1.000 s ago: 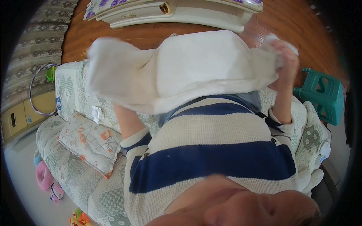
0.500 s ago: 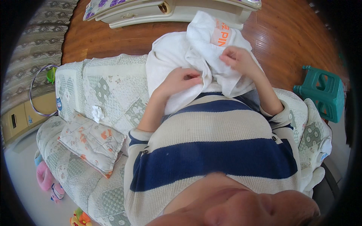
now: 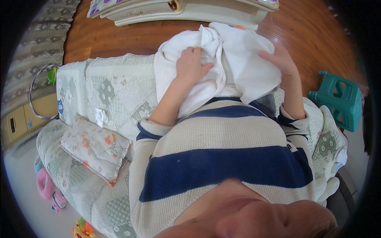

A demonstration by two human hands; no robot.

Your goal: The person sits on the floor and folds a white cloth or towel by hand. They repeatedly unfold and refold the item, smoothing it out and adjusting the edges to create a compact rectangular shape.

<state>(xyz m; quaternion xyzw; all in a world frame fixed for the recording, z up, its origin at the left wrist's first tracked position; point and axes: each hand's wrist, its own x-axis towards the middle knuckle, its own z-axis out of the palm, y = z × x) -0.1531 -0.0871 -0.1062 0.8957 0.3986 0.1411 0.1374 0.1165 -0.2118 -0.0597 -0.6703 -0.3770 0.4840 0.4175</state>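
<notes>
A white towel [image 3: 250,59] lies spread in loose folds over my lap. My left hand [image 3: 191,66] rests on its left half, palm down, the thumb apart from the fingers. A bunched fold stands up just beyond those fingertips. At the towel's far right edge is my right hand [image 3: 283,61], its thumb on top of the cloth and its fingers round the border, partly hidden. Only a sliver of orange print shows at the far edge.
I sit on a sofa with a quilted patchwork cover [image 3: 111,87]. A floral pillow [image 3: 95,148] and a crumpled white tissue [image 3: 101,118] lie to the left. A green plastic stool [image 3: 339,99] stands at right, a white cabinet [image 3: 186,14] ahead. Plush toys [image 3: 45,184] sit at lower left.
The towel's right part has been opened out toward the right, and its orange print has mostly gone from sight. My right hand moved outward to the edge; my left hand moved forward onto the cloth.
</notes>
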